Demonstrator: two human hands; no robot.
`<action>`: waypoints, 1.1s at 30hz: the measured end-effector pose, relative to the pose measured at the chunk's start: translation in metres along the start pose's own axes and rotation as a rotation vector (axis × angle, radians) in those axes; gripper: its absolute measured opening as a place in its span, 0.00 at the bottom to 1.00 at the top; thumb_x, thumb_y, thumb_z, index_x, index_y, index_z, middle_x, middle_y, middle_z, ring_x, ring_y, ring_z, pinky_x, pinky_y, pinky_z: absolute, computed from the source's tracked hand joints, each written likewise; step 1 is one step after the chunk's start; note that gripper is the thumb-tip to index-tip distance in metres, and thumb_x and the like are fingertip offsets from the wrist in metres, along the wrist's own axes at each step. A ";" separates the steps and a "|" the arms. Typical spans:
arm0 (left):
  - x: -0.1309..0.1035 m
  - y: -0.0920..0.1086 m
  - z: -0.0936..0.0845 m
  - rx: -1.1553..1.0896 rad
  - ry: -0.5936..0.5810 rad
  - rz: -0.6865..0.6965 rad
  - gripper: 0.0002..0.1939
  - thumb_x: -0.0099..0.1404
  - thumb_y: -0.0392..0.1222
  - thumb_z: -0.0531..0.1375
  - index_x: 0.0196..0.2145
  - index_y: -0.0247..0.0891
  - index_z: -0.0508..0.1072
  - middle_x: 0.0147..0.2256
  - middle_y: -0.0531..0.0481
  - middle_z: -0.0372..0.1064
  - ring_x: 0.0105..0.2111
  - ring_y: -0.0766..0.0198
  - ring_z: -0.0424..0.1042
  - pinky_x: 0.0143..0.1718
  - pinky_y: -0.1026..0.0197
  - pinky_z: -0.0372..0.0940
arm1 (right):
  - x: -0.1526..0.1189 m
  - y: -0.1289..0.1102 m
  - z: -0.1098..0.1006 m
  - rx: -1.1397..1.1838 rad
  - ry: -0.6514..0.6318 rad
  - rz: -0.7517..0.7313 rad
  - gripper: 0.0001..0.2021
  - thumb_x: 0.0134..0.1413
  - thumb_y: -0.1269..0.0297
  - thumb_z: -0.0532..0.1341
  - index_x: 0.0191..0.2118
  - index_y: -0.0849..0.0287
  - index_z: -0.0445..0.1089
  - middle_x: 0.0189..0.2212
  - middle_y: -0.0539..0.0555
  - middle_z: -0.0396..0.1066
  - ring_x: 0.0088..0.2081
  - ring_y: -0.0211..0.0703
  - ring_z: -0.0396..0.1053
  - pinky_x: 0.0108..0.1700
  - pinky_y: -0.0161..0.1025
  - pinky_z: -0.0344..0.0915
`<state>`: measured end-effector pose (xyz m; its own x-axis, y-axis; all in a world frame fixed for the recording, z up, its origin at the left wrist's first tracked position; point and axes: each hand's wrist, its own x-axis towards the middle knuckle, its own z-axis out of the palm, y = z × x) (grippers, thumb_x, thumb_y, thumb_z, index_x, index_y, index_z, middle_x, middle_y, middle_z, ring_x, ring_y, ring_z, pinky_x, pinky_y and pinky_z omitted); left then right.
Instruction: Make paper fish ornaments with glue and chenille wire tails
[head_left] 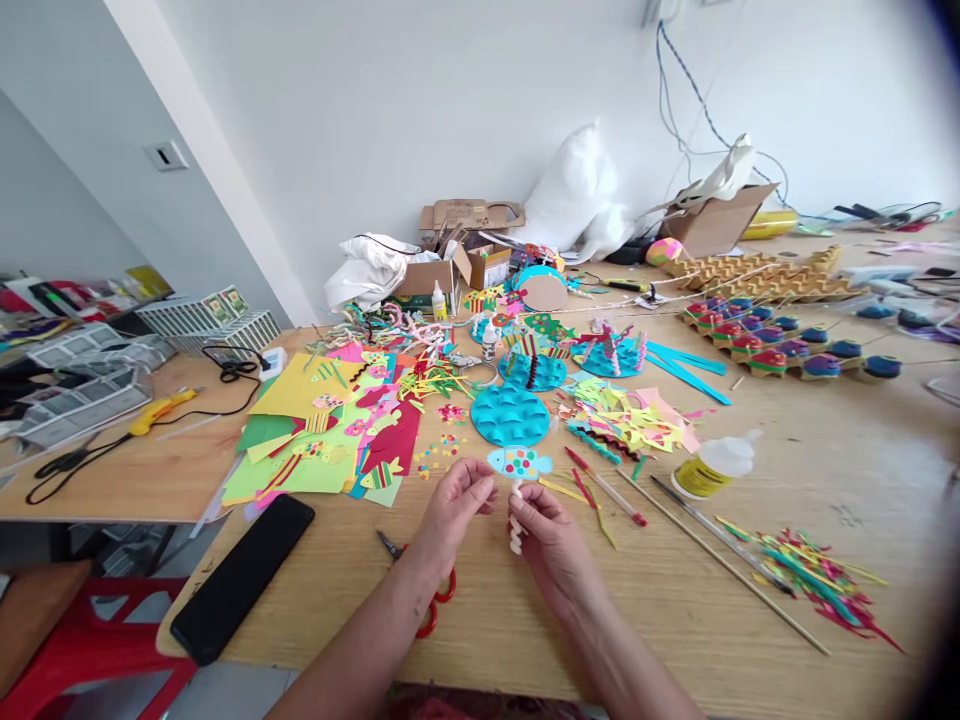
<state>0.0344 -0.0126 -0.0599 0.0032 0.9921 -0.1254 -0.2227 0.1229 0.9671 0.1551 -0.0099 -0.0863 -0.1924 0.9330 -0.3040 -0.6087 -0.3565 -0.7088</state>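
White walls behind, pale wooden tabletop below, and the action sits near the front edge! Right hand grips a cream, spiral-twisted strip between thumb and fingers, its lower end poking out below the thumb. Just beyond those fingertips, at the strip's upper end: a light-blue paper fish with coloured dots. Left hand curls in close, thumb toward forefinger, just below the fish's head; whether it pinches anything, I cannot tell. Red-handled scissors lie partly hidden, nearer that edge.
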 end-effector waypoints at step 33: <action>-0.014 -0.016 -0.021 0.250 -0.050 -0.076 0.12 0.49 0.47 0.60 0.29 0.38 0.68 0.28 0.49 0.65 0.31 0.63 0.64 0.31 0.65 0.59 | -0.010 -0.161 -0.011 -0.730 0.065 -0.456 0.16 0.27 0.53 0.70 0.21 0.58 0.69 0.20 0.47 0.65 0.24 0.35 0.60 0.28 0.34 0.57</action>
<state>0.0176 -0.0285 -0.0787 0.0599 0.9790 -0.1948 0.0279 0.1934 0.9807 0.2636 0.0375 0.0235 0.0086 0.9960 0.0892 0.0359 0.0889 -0.9954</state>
